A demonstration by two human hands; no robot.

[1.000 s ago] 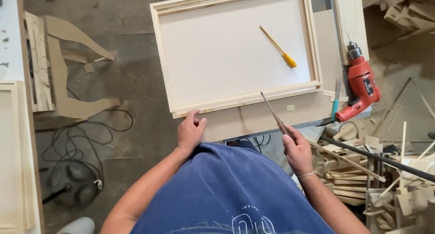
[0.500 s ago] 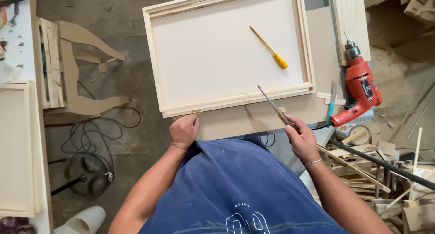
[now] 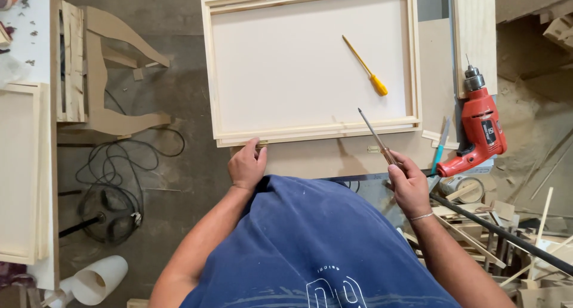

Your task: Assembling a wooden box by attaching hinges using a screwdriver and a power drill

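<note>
- Since a moment ago, my left hand (image 3: 247,165) has crept up to the wooden frame (image 3: 310,132), fingers curled, touching its near rail.
- That frame lies flat, a yellow-handled screwdriver (image 3: 365,65) resting inside it.
- My right hand (image 3: 409,185) is closed round a thin tool (image 3: 375,134), tip over the frame's near rail.
- Rightmost sits a red drill (image 3: 482,129).
</note>
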